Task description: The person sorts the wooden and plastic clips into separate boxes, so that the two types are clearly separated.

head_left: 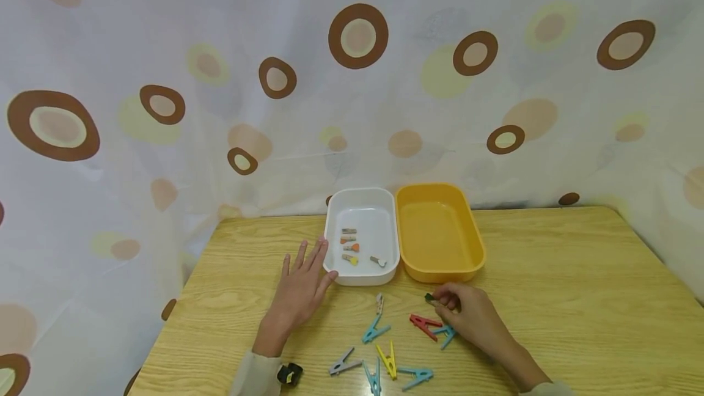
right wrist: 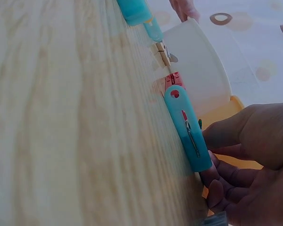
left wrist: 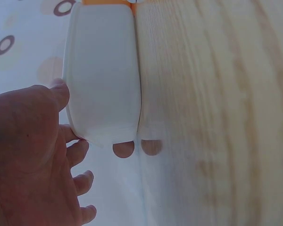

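Right hand [head_left: 467,315]: thumb and fingers pinch a small green-tipped clip [head_left: 429,297]. Clip is just off the near side of the yellow tray [head_left: 440,231]. Tip points far-left, other end lost in the fingers, so long axis looks near-right to far-left; only a short bit shows.

Relation that matters: yellow tray is straight far of the clip, white tray [head_left: 368,217] far and left, the two side by side. Right hand is the nearer one to yellow; left hand [head_left: 298,293] is at white, fingers extended and spread, touching its left near part, nothing visible in its grasp.

Further out: red clip [head_left: 425,326] and blue clip [head_left: 448,335] just near of the pinch, rest of the loose clips [head_left: 387,360] near and left, between the arms. White tray has five small clips [head_left: 352,248] in it: four in a column left, one right.

Views: only head shows tray contents. Right wrist has the blue clip hiding most of the held one, just a dark green speck visible; can't tell if fingers touch blue. Left wrist shows thumb at the white rim.
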